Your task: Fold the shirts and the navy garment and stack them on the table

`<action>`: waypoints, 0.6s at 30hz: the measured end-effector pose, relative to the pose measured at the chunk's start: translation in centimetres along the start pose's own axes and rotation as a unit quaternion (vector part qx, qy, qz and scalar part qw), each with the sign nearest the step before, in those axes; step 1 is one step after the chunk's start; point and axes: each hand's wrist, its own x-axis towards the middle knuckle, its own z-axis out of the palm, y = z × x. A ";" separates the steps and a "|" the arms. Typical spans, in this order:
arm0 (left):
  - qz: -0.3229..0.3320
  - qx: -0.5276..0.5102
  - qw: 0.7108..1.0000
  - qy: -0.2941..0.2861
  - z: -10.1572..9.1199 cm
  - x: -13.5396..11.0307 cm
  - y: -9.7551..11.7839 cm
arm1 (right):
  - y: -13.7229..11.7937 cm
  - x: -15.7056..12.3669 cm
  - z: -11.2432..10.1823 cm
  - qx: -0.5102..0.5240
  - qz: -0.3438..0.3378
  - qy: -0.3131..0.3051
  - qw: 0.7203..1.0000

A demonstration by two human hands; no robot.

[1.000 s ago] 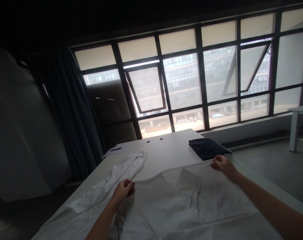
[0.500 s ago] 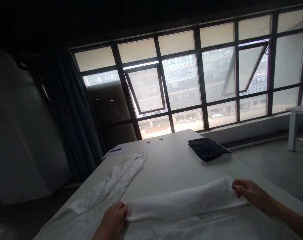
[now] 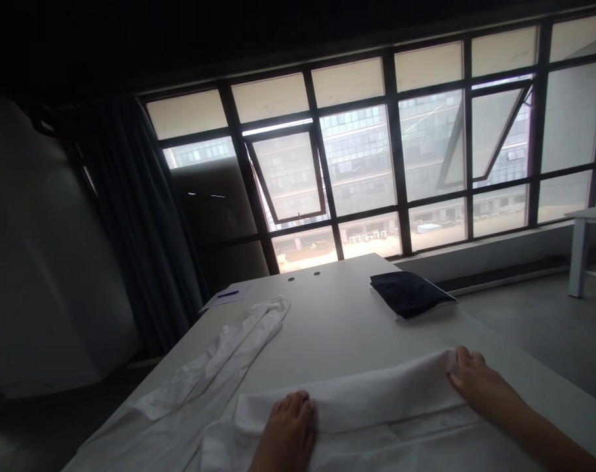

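A white shirt (image 3: 376,400) lies on the white table (image 3: 327,314) close in front of me, its far edge folded over into a broad band. One long, crumpled sleeve (image 3: 229,347) stretches away to the left. My left hand (image 3: 290,423) is on the band, left of its middle, with fingers curled together against the cloth. At the band's right end, my right hand (image 3: 475,377) pinches the corner between thumb and fingers. The lower part of the shirt runs out of the picture at the bottom.
A folded dark cloth (image 3: 408,294) lies on something white toward the table's right edge. Paper (image 3: 219,301) with a pen (image 3: 227,294) is at the far left corner. Beyond are windows (image 3: 357,160), a dark curtain (image 3: 140,229) and another white table (image 3: 577,252).
My left hand has shifted right, from the band's left end onto the band, leaving that end lying bare. My right hand has risen slightly and moved a little left around the corner.
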 end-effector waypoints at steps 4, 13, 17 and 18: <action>-0.004 -0.022 1.000 0.011 -0.2 -0.6 -2.1 | 0.8 -1.3 0.4 0.030 0.001 -0.026 0.999; -0.009 0.032 0.999 0.019 -1.7 -1.0 -3.0 | 0.7 -0.9 -0.8 0.069 -0.003 -0.029 0.997; 0.038 0.029 0.998 0.029 -1.8 -0.7 -2.1 | 1.6 -0.6 -0.9 0.077 -0.005 -0.042 0.996; 0.044 0.026 0.998 0.032 -1.8 -0.7 -2.1 | 1.9 -0.6 -0.8 0.078 -0.006 -0.050 0.996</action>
